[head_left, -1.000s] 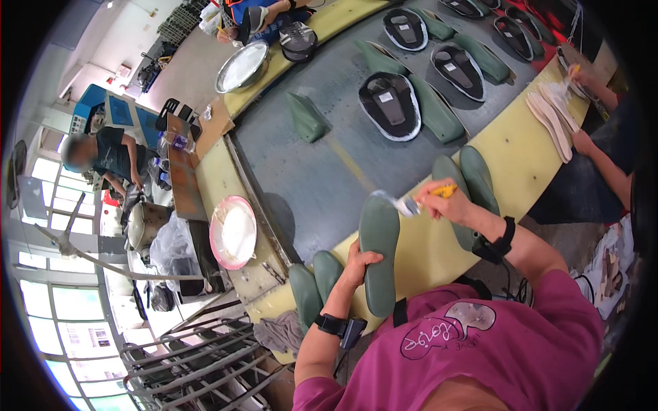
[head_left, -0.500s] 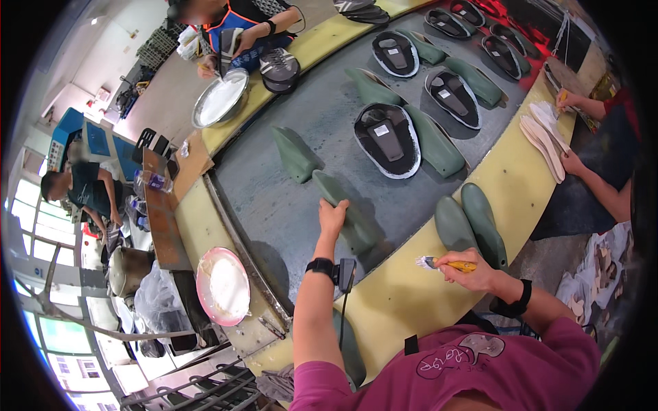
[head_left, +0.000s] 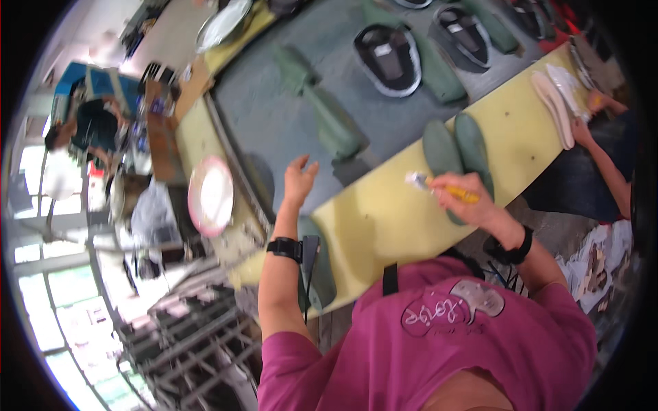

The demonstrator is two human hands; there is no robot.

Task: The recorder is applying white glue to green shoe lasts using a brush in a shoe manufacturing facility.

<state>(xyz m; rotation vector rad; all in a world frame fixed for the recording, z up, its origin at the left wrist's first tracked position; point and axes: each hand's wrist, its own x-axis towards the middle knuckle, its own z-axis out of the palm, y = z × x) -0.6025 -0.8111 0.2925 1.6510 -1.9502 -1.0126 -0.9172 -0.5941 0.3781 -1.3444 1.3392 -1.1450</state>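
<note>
My right hand [head_left: 473,205] is closed around the yellow handle of a brush [head_left: 463,194], whose whitish bristles hang over the yellow ledge. Right beside that hand, two green shoe lasts [head_left: 441,152] lie side by side, partly hidden by it. My left hand [head_left: 299,181] is empty, fingers apart, above the near edge of the grey work surface [head_left: 267,123]. Beyond it rests a green shoe last [head_left: 330,123], with another last [head_left: 293,71] farther off. Next to my left forearm is one more green last [head_left: 321,274], partly covered by the arm.
A pink basin [head_left: 192,202] of white paste stands on the ledge at left. Black shoe uppers with white rims [head_left: 388,60] sit among lasts on the far right. A co-worker's hands [head_left: 582,130] are beside pale insoles [head_left: 548,103]. Another person [head_left: 92,127] works at left.
My left hand has let go of the green last and drawn back toward me. The last stays on the grey surface. My right hand still holds the brush; the whole view has shifted.
</note>
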